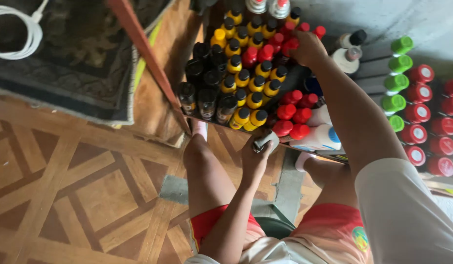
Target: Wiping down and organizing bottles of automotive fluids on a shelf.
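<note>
My right hand [308, 48] reaches forward into a low tray [312, 149] packed with small bottles and is closed on a red-capped bottle [291, 45] near the far right of it. My left hand [255, 156] rests below the tray's near edge, fingers wrapped round a small grey-white object [265, 141] that I cannot identify. Yellow bottles with black caps [251, 83] fill the tray's middle, dark bottles [207, 83] its left side, and more red-capped bottles [292, 115] its near right. A white bottle [319, 138] lies on its side at the front.
My bare knees and red shorts [334, 225] are below the tray. Green-capped [397, 73] and red-capped [427, 122] bottles stand in rows on the right. A dark rug [65, 58] and white cable [21, 29] lie at upper left on the wooden parquet floor [79, 181].
</note>
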